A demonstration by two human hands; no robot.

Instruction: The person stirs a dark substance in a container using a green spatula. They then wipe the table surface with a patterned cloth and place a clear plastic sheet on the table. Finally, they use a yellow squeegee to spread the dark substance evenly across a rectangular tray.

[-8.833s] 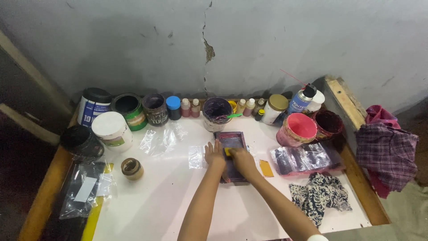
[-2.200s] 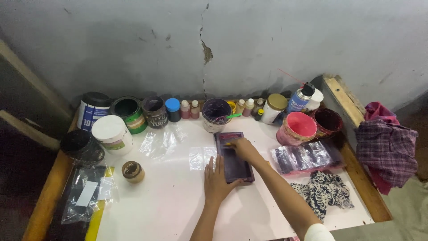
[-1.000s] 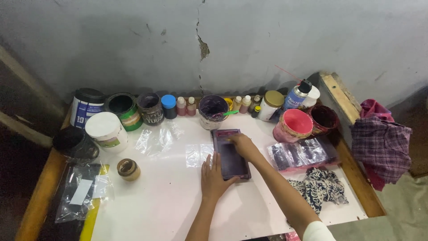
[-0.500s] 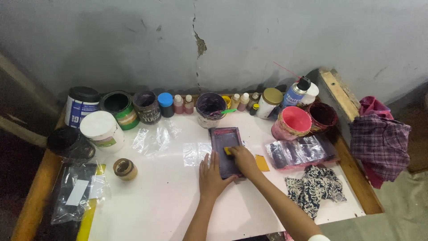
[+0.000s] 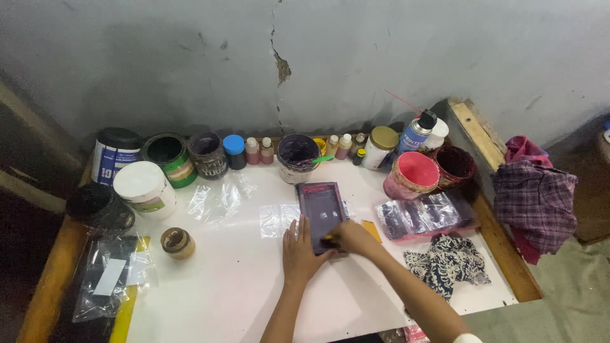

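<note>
Right hand (image 5: 352,238) is curled at the near end of the small screen frame (image 5: 322,208), the grip closed around something small with a yellowish edge, most likely a little squeegee or scraper, though it is too small to say for sure. Left hand (image 5: 298,246) lies flat and open, fingers spread, palm on the counter (image 5: 241,286) with the fingertips against the frame's left edge, holding nothing, just bracing.

The frame itself sits flat near the middle of the counter, long side running away from the person, a dark purple mesh inside a reddish rim. It looks rigid at the rim and light, the sort of thing that would skid on this smooth white surface, so the steadying hand makes sense. The mesh looks thin and wet with ink: best gripped by the outer rim, never on the mesh.

Just beside the right hand, a small orange card (image 5: 372,230). Further right, a pile of clear packets (image 5: 422,216) and a patterned cloth (image 5: 448,263). Behind the frame stands a purple-stained pot (image 5: 298,155), with a pink tub (image 5: 413,176) to its right.
</note>
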